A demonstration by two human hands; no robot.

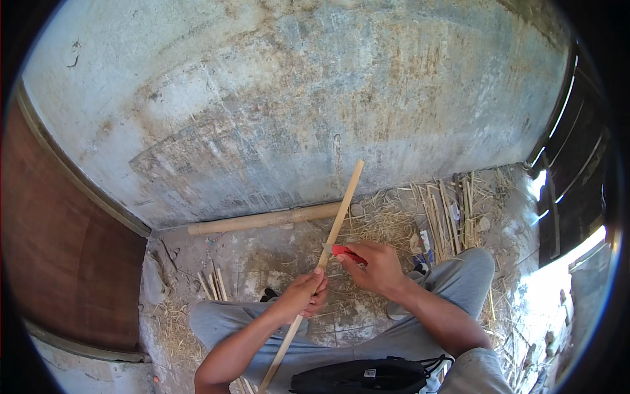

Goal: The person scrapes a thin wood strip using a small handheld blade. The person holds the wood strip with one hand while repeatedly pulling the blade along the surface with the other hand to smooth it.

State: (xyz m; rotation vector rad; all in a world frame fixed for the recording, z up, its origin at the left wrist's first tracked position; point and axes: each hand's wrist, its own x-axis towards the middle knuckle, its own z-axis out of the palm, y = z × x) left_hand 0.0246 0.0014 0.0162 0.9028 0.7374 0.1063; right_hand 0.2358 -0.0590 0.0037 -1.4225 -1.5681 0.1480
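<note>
Panelling of flat reddish-brown wood [72,243] is standing at nine o'clock. A few short, pale bamboo sticks [212,284] are leaning between seven and eight o'clock. A round, tan bamboo pole [262,220] is lying along the foot of the stained grey wall [275,111], near eight o'clock from the centre. The left hand [304,293], at six o'clock, is closing round a long, flat, pale bamboo strip [346,200], which is slanting from its upper end towards one o'clock down to near seven. At five o'clock, just above that hand, a red-handled knife [340,250] is resting its grey blade against the strip. A black cloth pouch [357,377] is lying near six o'clock. The right hand [375,266] is gripping the knife's handle between four and five. Just past three o'clock, loose slender bamboo pieces [453,217] are lying among straw-coloured shavings [380,220].

Work on the held strip seems to be going on: it is already showing a flat, narrow shape, but how much is remaining, I cannot tell. Counting is giving one held strip, one knife, one pole, one pouch and about three sticks on the left; the right-hand pieces are overlapping too much to count.
</note>
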